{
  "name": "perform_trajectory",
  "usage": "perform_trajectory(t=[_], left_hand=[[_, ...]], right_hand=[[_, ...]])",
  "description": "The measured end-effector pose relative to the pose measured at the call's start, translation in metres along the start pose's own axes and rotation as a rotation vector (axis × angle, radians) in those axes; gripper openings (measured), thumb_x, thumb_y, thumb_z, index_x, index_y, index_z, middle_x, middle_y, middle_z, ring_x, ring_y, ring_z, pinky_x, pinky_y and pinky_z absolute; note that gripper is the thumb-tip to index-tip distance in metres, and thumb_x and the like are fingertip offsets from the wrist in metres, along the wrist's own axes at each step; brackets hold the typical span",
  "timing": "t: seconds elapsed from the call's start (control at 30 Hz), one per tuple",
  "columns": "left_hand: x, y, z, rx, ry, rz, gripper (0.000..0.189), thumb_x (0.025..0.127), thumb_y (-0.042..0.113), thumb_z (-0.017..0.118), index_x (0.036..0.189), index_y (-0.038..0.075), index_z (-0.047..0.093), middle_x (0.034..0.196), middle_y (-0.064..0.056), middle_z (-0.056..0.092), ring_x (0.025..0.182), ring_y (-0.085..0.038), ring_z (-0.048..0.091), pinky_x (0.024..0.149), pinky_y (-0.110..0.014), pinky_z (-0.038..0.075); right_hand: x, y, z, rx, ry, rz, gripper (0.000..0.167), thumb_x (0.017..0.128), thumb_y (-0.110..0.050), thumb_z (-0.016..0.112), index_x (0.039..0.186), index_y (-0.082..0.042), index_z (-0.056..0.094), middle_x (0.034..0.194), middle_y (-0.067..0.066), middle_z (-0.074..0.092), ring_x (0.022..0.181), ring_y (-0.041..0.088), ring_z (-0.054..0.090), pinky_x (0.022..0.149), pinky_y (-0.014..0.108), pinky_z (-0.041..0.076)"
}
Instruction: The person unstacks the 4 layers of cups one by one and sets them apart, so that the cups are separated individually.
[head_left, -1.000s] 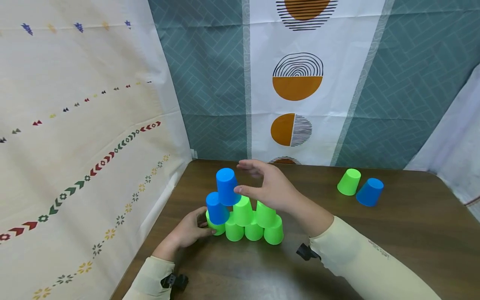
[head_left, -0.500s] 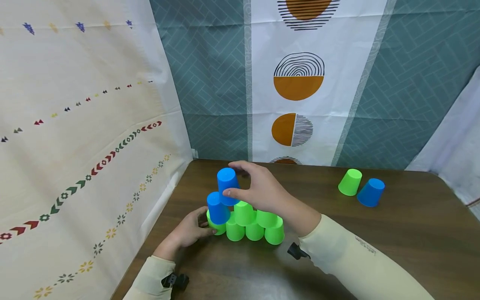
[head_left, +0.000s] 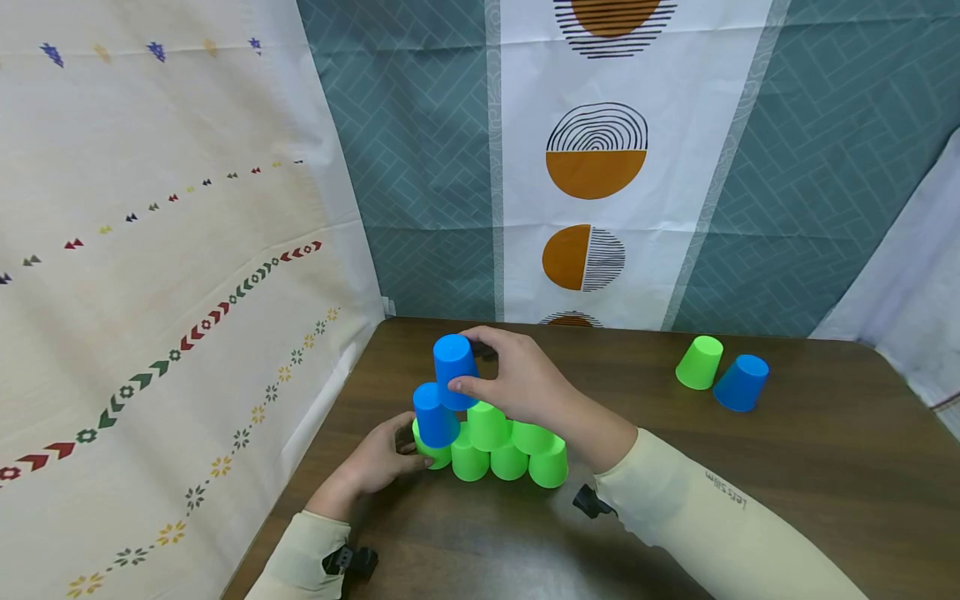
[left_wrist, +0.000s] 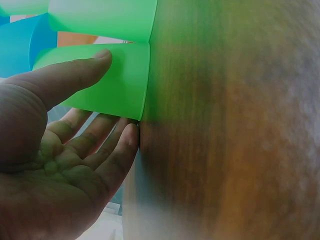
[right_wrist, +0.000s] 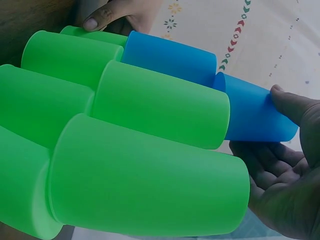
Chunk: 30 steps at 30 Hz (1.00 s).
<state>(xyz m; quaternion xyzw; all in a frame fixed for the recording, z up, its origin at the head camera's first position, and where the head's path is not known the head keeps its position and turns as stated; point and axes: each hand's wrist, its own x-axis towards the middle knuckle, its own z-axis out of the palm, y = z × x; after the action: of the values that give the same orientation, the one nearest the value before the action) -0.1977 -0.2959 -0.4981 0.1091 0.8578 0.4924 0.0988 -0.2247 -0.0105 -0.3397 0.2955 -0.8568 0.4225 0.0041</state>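
Note:
Upside-down plastic cups form a stepped pyramid on the table, with several green ones at the bottom. The second row has a blue cup [head_left: 435, 418] at its left end and two green cups [head_left: 487, 427] beside it. On top, a second blue cup [head_left: 453, 362] stands upright, bridging the blue cup and its green neighbour. My right hand [head_left: 528, 379] holds this top cup between thumb and fingers. My left hand [head_left: 378, 457] lies around the leftmost bottom green cup [left_wrist: 120, 82], thumb on its near side and fingers behind it.
Apart from the stack, a green cup [head_left: 699, 363] and a blue cup [head_left: 741, 383] stand upside down at the back right of the brown table [head_left: 840, 442]. Patterned cloths [head_left: 420, 150] hang behind and at the left.
My right hand has moved left onto the top blue cup and taken hold of it. My left hand and the stacked cups stay in place.

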Motion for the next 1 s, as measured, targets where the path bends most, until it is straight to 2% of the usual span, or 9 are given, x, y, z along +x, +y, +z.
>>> perform_trajectory(t=[0.3,0.43,0.5,0.57,0.67,0.87,1.0], left_hand=[[-0.001,0.001,0.001,-0.013,-0.005,-0.005,0.065,0.088,0.014,0.086,0.145,0.01,0.056,0.141,-0.01,0.062,0.138,-0.04,0.053,0.111,-0.057,0.047],[0.0,0.002,0.0,-0.022,-0.011,-0.004,0.063,0.089,0.013,0.086,0.145,0.01,0.055,0.14,-0.01,0.062,0.138,-0.04,0.053,0.111,-0.056,0.047],[0.0,0.002,0.0,-0.023,-0.013,0.004,0.062,0.089,0.011,0.085,0.144,0.008,0.055,0.139,-0.011,0.063,0.138,-0.041,0.054,0.111,-0.056,0.048],[0.0,0.003,-0.001,-0.027,-0.015,0.014,0.062,0.089,0.01,0.085,0.144,0.006,0.055,0.139,-0.012,0.063,0.138,-0.042,0.054,0.111,-0.056,0.047],[0.0,0.004,-0.001,-0.029,-0.016,0.023,0.063,0.089,0.009,0.085,0.143,0.004,0.054,0.139,-0.014,0.062,0.138,-0.043,0.053,0.112,-0.056,0.046],[-0.002,0.008,0.0,-0.04,-0.001,0.018,0.064,0.088,0.009,0.086,0.143,0.002,0.054,0.139,-0.015,0.062,0.137,-0.044,0.053,0.111,-0.058,0.046],[-0.003,0.008,0.001,-0.036,0.001,0.017,0.064,0.088,0.009,0.085,0.144,0.003,0.054,0.14,-0.015,0.062,0.137,-0.045,0.053,0.111,-0.059,0.046]], right_hand=[[-0.001,0.001,0.0,0.006,0.009,0.003,0.062,0.089,-0.037,0.086,0.143,-0.019,0.062,0.135,-0.005,0.068,0.124,0.019,0.062,0.101,0.047,0.056],[-0.004,0.001,-0.004,0.045,0.04,0.021,0.061,0.089,-0.037,0.086,0.143,-0.022,0.062,0.133,-0.005,0.068,0.106,0.017,0.068,0.081,0.04,0.063],[-0.005,0.002,-0.008,0.062,0.066,0.014,0.06,0.089,-0.037,0.085,0.142,-0.023,0.062,0.13,-0.006,0.069,0.103,0.015,0.068,0.077,0.037,0.062],[-0.007,0.004,-0.014,0.075,0.096,0.0,0.058,0.089,-0.037,0.085,0.141,-0.023,0.063,0.127,-0.007,0.07,0.101,0.015,0.068,0.078,0.038,0.062],[-0.012,0.01,-0.025,0.088,0.151,-0.023,0.056,0.09,-0.036,0.085,0.139,-0.022,0.064,0.121,-0.009,0.071,0.11,0.014,0.066,0.089,0.041,0.059],[-0.029,0.026,-0.054,0.143,0.249,-0.024,0.055,0.089,-0.032,0.086,0.138,-0.02,0.065,0.117,-0.006,0.072,0.101,0.018,0.069,0.086,0.043,0.06],[-0.045,0.042,-0.071,0.127,0.302,-0.001,0.056,0.09,-0.034,0.086,0.14,-0.02,0.064,0.12,-0.002,0.072,0.102,0.021,0.068,0.088,0.045,0.058]])
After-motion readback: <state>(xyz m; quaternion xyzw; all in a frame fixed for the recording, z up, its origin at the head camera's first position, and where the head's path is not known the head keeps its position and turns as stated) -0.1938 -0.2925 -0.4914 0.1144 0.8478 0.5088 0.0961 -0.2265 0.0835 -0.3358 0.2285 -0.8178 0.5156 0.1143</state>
